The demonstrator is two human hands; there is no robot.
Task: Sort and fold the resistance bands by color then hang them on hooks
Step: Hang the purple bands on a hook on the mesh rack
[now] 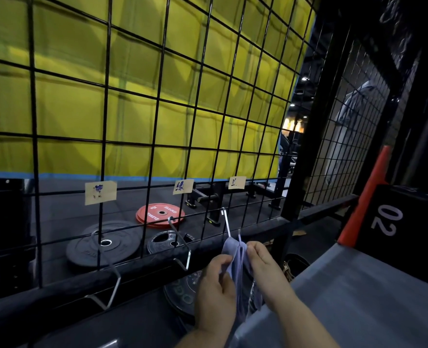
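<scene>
A gym: beyond the fingers (254,248), behind a black wire grid (33,96), black weight plates (105,243) and a red bumper plate (160,214) lie on dark rubber flooring (57,209). Above them rises a yellow padded wall (69,46). Right of the fingers stands a black box numbered 02 (388,222).

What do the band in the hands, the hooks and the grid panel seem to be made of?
Band: soft, matte lavender-blue rubber or elastic fabric, I can't tell which; it drapes limply and folds in soft creases. Hooks: bare silvery metal, flat strip with bright glints. Grid panel: rigid metal wire with a glossy black coating, probably paint or powder coat.
</scene>
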